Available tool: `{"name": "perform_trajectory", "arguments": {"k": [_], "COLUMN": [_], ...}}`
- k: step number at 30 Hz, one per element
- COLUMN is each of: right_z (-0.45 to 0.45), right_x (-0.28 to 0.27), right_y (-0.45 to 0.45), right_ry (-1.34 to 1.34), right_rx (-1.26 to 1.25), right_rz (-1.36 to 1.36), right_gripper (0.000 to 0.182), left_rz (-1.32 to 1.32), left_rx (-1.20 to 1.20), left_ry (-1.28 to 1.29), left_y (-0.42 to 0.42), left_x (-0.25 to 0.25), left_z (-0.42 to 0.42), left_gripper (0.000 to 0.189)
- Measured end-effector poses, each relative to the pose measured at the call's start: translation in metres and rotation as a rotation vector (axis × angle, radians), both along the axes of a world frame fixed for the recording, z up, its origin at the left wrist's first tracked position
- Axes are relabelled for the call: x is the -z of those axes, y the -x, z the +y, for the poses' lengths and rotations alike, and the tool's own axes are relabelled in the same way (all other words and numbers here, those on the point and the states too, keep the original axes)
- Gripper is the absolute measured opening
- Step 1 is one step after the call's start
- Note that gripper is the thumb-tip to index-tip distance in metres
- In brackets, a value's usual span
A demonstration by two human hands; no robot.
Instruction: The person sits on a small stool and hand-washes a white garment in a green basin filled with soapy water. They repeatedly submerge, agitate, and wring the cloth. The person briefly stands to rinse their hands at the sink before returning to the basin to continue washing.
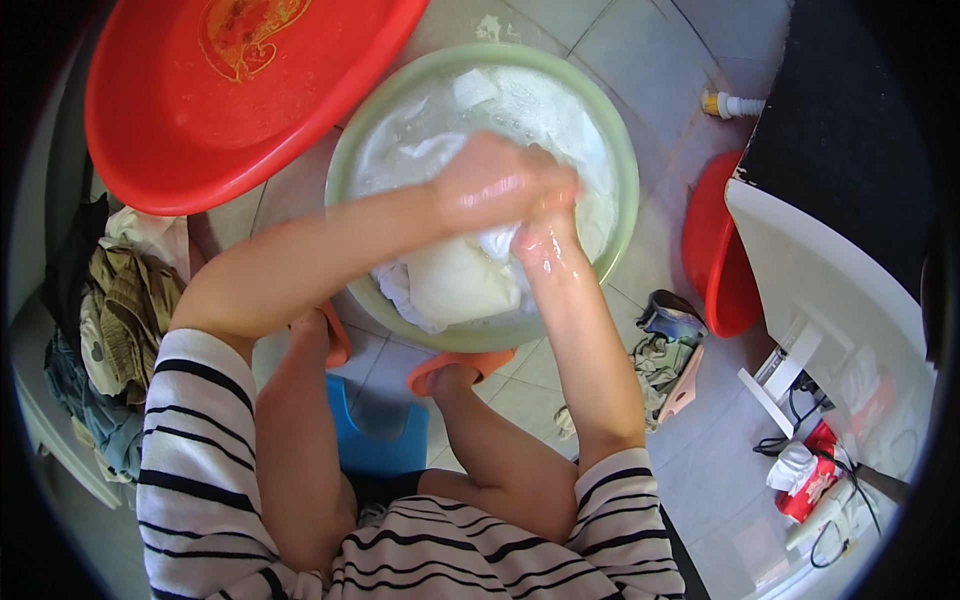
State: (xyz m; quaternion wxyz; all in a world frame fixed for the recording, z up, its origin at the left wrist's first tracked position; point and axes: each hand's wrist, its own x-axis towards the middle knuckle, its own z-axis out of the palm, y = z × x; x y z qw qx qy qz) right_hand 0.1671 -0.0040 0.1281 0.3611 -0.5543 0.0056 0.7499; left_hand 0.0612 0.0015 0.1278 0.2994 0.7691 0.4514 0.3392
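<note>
My left hand and my right hand meet over a pale green round basin of foamy water. Both hands are wet, and the left is blurred by motion. Wet white cloth shows just below them and seems gripped between them; my fingers hide part of it. A thicker, cream-white folded portion of cloth rests against the near side of the basin. More white fabric lies in the suds at the far side.
A large red basin stands at upper left above piled clothes. Orange slippers and a blue plastic stool are below. Right are another red basin, crumpled clothing, a hose end and a tissue pack.
</note>
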Motion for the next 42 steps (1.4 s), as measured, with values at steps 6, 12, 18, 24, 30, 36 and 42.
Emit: {"name": "perform_trajectory", "arguments": {"k": [6,12,18,24,30,36,42], "right_z": [0.0,0.003,-0.002,0.024,0.009,0.016,0.017], "right_x": [0.006,0.002,0.033,0.002,0.066,0.102,0.04], "right_y": [-0.008,0.001,-0.038,-0.021,-0.061,-0.05,-0.021], "right_ry": [-0.025,0.043,-0.056,-0.028,-0.513,-0.526,-0.06], "right_rx": [-0.022,-0.068,-0.014,-0.17,-0.571,-0.716,-0.023], "right_rz": [-0.124,-0.026,0.13,-0.156,-0.731,-1.121,-0.201], "right_gripper": [0.027,0.027,0.031,0.043,0.024,0.027,0.027], "left_rz": [0.01,0.028,-0.029,-0.262,0.022,0.092,-0.164], "left_rx": [0.01,-0.102,0.01,-0.219,-0.018,-0.093,-0.061], "left_ry": [-0.073,-0.042,-0.151,0.672,0.488,0.655,0.048], "left_y": [-0.007,0.006,-0.02,0.024,0.029,0.029,-0.013], "left_x": [0.006,0.022,-0.012,0.051,0.079,0.111,0.021], "left_z": [-0.006,0.025,-0.015,0.042,0.02,0.023,-0.01], "left_gripper": [0.009,0.017,0.017,0.031,0.039,0.034,0.023]}}
